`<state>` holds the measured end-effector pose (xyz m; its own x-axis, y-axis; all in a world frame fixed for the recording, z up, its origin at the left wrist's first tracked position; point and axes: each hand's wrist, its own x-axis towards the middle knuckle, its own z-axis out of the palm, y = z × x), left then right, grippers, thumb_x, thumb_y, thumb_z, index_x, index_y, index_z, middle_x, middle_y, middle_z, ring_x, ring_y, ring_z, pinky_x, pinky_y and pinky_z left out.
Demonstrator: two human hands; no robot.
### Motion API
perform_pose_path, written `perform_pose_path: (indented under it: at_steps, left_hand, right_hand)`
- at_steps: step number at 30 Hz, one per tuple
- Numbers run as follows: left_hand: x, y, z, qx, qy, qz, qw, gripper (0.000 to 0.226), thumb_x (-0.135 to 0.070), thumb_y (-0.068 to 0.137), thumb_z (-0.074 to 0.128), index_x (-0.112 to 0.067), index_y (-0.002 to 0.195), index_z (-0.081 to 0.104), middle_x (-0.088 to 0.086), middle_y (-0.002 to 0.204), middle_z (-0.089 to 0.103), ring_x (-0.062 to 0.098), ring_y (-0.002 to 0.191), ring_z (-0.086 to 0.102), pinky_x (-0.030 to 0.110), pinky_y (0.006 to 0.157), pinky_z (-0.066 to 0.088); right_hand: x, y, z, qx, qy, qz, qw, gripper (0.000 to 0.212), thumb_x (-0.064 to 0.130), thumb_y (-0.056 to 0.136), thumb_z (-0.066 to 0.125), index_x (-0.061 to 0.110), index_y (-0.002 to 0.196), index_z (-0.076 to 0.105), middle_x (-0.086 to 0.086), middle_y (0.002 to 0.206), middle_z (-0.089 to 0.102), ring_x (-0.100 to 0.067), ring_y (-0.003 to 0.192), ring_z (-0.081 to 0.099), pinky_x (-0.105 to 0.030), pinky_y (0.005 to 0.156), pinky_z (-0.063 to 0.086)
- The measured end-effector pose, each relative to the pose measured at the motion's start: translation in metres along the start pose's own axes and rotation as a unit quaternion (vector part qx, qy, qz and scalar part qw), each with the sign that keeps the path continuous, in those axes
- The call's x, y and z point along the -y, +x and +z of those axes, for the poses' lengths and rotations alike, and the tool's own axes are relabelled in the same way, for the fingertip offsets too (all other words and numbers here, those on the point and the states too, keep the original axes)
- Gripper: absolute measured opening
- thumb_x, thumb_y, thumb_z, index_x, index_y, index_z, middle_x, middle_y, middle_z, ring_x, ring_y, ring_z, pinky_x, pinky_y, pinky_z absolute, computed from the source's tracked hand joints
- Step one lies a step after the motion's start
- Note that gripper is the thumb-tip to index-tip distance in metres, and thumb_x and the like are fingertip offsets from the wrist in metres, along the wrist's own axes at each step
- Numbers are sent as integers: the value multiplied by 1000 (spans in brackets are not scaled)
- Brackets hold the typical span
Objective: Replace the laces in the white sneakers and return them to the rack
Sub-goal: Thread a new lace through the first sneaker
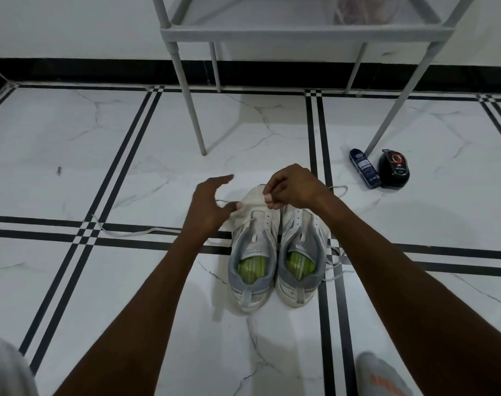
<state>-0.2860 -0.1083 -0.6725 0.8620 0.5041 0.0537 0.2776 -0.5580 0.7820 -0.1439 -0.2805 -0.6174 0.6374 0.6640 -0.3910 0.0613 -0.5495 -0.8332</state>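
Observation:
Two white and grey sneakers with green insoles stand side by side on the floor, heels toward me: the left sneaker (252, 264) and the right sneaker (299, 261). My left hand (210, 207) hovers at the left sneaker's toe side, fingers spread, thumb touching a white lace (129, 232) that trails left across the floor. My right hand (292, 187) is above the toes, fingers curled, pinching a lace end. Another lace (336, 262) loops out beside the right sneaker.
A grey metal rack (300, 32) stands ahead against the wall, its legs reaching the floor beyond the sneakers. A dark blue bottle (365, 168) and a black shoe-care container (393, 168) lie by the rack's right front leg. My knees show at the bottom corners.

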Motion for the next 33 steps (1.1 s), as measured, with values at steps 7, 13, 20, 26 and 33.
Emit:
perform_pose_path:
  at_steps: [7, 13, 20, 26, 33]
  left_hand:
    - [-18, -1, 19, 45, -24, 27, 998, 11, -12, 92, 69, -13, 94, 79, -5, 84, 77, 1, 80, 71, 14, 75, 52]
    - [-6, -11, 16, -41, -62, -70, 995, 9, -16, 89, 70, -16, 82, 76, -8, 73, 74, -1, 69, 68, 5, 62, 45]
    - [15, -27, 15, -26, -9, -76, 997, 7, -16, 89, 73, -12, 90, 79, -1, 84, 76, 0, 73, 66, 2, 69, 44]
    - [25, -30, 4, -37, 34, -89, 995, 8, -18, 88, 74, -12, 91, 79, 0, 88, 77, 9, 80, 68, 0, 71, 41]
    - [19, -28, 8, -28, 26, -79, 996, 7, -18, 84, 78, -12, 83, 74, -4, 82, 73, 4, 75, 64, 8, 71, 45]
  right_hand:
    - [-1, 3, 11, -58, 41, 26, 997, 15, 3, 80, 80, -3, 89, 71, -21, 86, 75, -28, 76, 76, -37, 76, 63]
    - [-17, -2, 37, 26, -284, 71, 956, 61, 55, 79, 75, 2, 108, 67, -9, 103, 67, -24, 102, 65, -28, 76, 48]
    - [-7, 4, 84, -37, -172, 61, 983, 33, 29, 67, 82, 4, 77, 63, -7, 81, 64, -21, 76, 64, -25, 54, 46]
    - [-12, 4, 92, -37, -114, 39, 992, 24, 23, 81, 73, 1, 90, 79, -13, 92, 77, -22, 86, 71, -30, 67, 55]
    - [-19, 2, 93, -42, -83, 23, 995, 27, 32, 88, 71, 8, 78, 77, 0, 68, 64, -9, 59, 52, -18, 52, 35]
